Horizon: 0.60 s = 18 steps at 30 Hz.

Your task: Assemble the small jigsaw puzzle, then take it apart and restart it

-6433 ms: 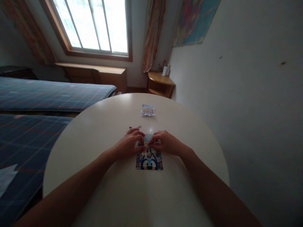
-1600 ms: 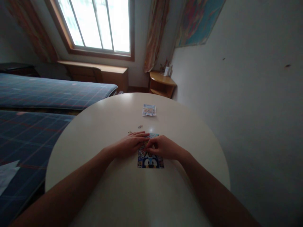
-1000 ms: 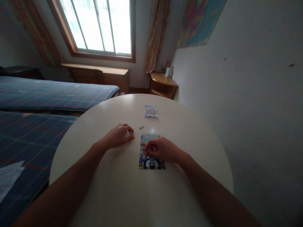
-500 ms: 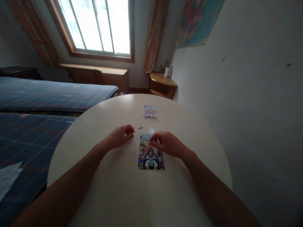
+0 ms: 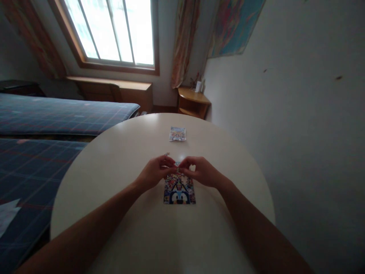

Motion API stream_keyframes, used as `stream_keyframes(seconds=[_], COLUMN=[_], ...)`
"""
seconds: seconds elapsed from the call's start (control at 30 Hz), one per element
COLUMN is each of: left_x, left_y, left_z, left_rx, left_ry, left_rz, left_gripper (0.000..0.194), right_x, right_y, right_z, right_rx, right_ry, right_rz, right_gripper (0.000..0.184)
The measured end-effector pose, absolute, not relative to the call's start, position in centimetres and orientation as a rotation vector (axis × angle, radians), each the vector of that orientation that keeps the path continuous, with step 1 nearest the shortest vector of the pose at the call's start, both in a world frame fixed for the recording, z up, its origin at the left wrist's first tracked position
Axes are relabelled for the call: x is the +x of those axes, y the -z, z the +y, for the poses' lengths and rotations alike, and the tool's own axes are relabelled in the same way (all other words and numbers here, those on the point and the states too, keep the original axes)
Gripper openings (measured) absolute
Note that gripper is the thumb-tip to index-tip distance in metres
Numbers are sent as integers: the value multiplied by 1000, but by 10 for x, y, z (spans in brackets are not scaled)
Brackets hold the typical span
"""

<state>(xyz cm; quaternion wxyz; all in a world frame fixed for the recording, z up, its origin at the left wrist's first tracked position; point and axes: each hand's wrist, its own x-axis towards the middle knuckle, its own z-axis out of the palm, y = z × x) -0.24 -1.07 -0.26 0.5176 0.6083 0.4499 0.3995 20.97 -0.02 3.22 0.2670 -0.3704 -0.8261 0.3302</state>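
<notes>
A colourful jigsaw puzzle (image 5: 179, 194) with a blue cartoon dog's face lies flat on the round table (image 5: 131, 228), its upper part hidden behind my hands. Over that part, my left hand (image 5: 158, 170) and my right hand (image 5: 201, 171) meet fingertip to fingertip. Both are closed in a pinch on what looks like a tiny puzzle piece (image 5: 178, 169), mostly covered by the fingers. Just beyond my left hand's fingers, a few small loose pieces (image 5: 167, 154) rest on the tabletop.
A small picture packet (image 5: 177, 134) lies farther back on the table. Beds with blue plaid covers (image 5: 65, 114) stand to the left, with white paper (image 5: 8, 217) on the nearer one. A white wall (image 5: 299, 133) runs along the right; a corner shelf (image 5: 194, 97) stands behind.
My left hand has moved right from the bare tabletop to meet my right hand over the puzzle's top, and its fingers have closed. My right hand has barely moved. The view has shifted slightly.
</notes>
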Motion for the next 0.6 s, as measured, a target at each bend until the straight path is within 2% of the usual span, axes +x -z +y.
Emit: stream_keyframes(seconds=[0.17, 0.33, 0.6], left_x=[-2, -7, -16], left_y=[1, 4, 18], left_z=[-15, -15, -6], left_rx=[1775, 2253, 2437], left_ry=[-951, -838, -709], left_rz=[1072, 1086, 1075], left_gripper=[21, 25, 30], right_x=[220, 232, 232], right_y=[-37, -41, -37], right_z=[3, 8, 10], right_rx=[-1077, -1200, -1183], right_ry=[-939, -928, -853], right_rz=[-2317, -2398, -2435], right_gripper=[10, 15, 16])
